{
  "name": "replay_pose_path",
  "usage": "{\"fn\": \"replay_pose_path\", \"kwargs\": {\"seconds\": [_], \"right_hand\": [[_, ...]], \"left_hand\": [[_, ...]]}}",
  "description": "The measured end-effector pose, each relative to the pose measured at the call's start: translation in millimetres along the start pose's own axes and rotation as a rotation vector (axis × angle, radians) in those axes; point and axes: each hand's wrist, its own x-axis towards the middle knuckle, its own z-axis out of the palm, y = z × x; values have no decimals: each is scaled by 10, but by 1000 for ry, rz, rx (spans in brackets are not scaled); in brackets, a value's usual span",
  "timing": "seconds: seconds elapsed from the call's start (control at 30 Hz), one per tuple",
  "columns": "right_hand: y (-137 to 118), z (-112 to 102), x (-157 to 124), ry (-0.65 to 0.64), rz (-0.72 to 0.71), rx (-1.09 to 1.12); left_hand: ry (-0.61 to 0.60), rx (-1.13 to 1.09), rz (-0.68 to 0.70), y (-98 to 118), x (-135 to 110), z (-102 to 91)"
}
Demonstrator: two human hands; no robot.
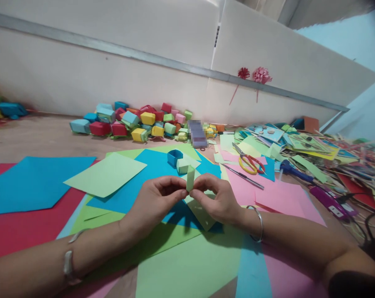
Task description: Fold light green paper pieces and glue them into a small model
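Between the fingertips of both hands stands a narrow, pale green folded paper strip (190, 178), held upright over the coloured sheets. My left hand (158, 196) pinches its lower left edge with thumb and finger. From the other side, my right hand (218, 198) pinches it the same way. Just behind the strip sit a small blue paper box (174, 157) and a pale green folded paper piece (183, 164). Under the hands lie a blue sheet (122, 203) and a pale green sheet (106, 174).
Small coloured paper boxes (140, 120) are heaped along the wall, with a phone-like blurred object (197, 133) beside them. To the right lie scissors (249, 161), a craft knife (243, 176), a blue glue gun (296, 171), a purple power strip (332, 203) and piled paper scraps (311, 142).
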Motion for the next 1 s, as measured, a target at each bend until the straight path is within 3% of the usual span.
{"fn": "replay_pose_path", "kwargs": {"seconds": [0.2, 0.57, 0.87, 1.0], "right_hand": [[8, 4, 24, -34, 85, 21], [42, 35, 22, -14, 162, 181], [119, 93, 0, 11, 177, 200], [87, 64, 9, -28, 87, 84]], "left_hand": [[-7, 78, 13, -11, 1, -2], [-13, -3, -51, 1, -13, 2], [13, -14, -24, -34, 15, -5], [14, -38, -15, -22, 26, -8]]}}
